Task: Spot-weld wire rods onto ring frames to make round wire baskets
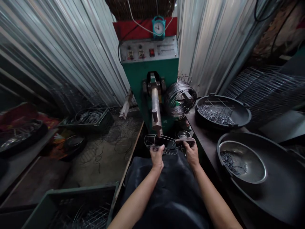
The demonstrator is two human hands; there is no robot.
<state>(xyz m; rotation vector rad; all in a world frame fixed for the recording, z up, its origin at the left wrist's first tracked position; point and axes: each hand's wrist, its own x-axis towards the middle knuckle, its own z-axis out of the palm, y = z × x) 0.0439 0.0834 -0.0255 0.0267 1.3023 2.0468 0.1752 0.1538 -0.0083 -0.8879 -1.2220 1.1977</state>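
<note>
Both my hands hold a small wire basket frame (160, 142) under the metal arm (156, 111) of a green machine (152, 79). My left hand (156, 156) is closed on the frame's near left rim. My right hand (191, 152) is closed on the frame's right end, by a dark piece I cannot make out. The frame lies roughly level, just below the arm's tip. A dark apron covers my lap.
A coil of wire (180, 98) hangs right of the machine. Two black pans (222, 113) and a steel bowl (241, 162) with cut wire pieces stand on the right bench. Green crates (69, 206) with wire parts sit lower left; corrugated metal walls surround.
</note>
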